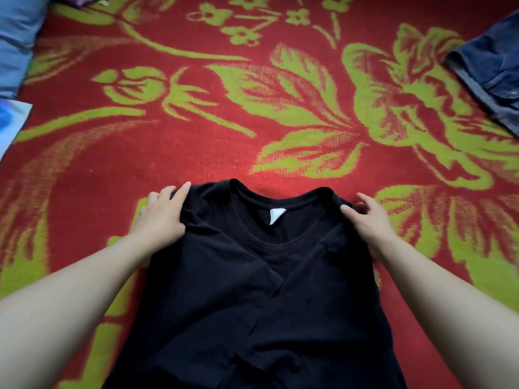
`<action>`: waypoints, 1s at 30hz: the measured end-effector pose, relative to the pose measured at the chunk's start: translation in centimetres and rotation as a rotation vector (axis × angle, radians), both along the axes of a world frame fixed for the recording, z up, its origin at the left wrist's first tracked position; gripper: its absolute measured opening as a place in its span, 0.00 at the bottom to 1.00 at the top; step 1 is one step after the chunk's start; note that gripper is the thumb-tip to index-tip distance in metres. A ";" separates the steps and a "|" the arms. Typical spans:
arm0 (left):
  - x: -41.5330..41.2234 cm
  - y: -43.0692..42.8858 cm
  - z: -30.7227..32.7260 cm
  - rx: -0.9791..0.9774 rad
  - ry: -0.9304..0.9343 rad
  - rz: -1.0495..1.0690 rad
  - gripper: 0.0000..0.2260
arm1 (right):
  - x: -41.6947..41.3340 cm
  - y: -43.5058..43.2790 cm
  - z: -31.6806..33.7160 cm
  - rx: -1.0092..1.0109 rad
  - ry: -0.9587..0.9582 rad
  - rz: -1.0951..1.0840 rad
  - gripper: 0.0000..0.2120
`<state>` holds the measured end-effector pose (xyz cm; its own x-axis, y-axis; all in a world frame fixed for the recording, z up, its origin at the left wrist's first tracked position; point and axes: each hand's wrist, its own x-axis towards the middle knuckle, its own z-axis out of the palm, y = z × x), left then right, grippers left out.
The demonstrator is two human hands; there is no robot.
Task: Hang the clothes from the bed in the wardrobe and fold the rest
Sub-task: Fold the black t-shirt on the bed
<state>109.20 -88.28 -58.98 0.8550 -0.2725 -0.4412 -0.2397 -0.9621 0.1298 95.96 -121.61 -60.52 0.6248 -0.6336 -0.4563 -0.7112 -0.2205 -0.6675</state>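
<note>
We have the black T-shirt (280,290) lying flat on the red-and-green floral bed cover (196,153), neck away from us and hem out of frame. Both sleeves are turned in and cross over the chest, so the 1st stage of the fold looks done. Our left hand (161,217) grips the left shoulder, with cloth bunched against its fingers (182,192). Our right hand (372,223) lays its thumb on the right shoulder, the rest loosely curved just past the edge; we cannot tell whether they hold cloth. Doubling the body over is left, we judge. Jeans (488,66), seemingly folded, lie well apart at far right. No wardrobe shows, so we cannot gauge the hanging.
</note>
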 end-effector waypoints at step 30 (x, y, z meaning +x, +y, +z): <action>-18.2 15.2 5.5 -0.382 -0.158 -0.607 0.23 | -24.0 6.6 7.8 -0.570 0.024 0.974 0.28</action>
